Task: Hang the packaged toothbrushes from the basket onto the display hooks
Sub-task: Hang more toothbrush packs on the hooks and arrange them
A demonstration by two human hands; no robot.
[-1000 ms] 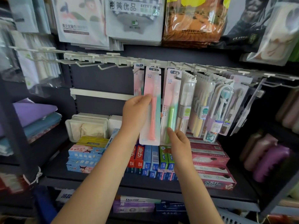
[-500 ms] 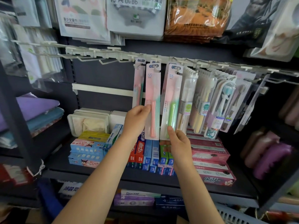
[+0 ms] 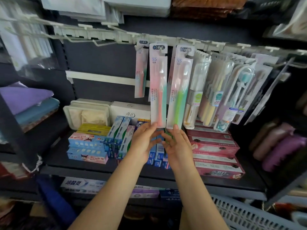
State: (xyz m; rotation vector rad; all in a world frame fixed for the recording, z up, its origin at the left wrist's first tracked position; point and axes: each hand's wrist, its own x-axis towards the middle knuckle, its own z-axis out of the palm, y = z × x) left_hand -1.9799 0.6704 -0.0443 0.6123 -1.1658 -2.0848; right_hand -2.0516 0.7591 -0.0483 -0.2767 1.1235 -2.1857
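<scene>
A pink packaged toothbrush (image 3: 158, 83) hangs from a white display hook (image 3: 160, 47) at the middle of the rail. Beside it on the right hangs a green packaged toothbrush (image 3: 180, 87). Another pink pack (image 3: 140, 70) hangs further back on the left. My left hand (image 3: 144, 143) is just below the pink pack, its relaxed fingertips touching the pack's bottom edge. My right hand (image 3: 178, 145) is under the green pack, fingers loose, fingertips at its lower edge. Neither hand holds anything. The basket's grey lattice rim (image 3: 245, 213) shows at the bottom right.
More toothbrush packs (image 3: 224, 92) crowd the hooks to the right. Bare hooks (image 3: 99, 42) stick out on the left of the rail. Toothpaste boxes (image 3: 214, 150) fill the shelf below. Folded towels (image 3: 28, 103) lie at left, purple rolls (image 3: 280, 146) at right.
My left hand let go of the pink pack and slid down to its bottom edge. My right hand dropped below the green pack. The pink pack now hangs from its hook.
</scene>
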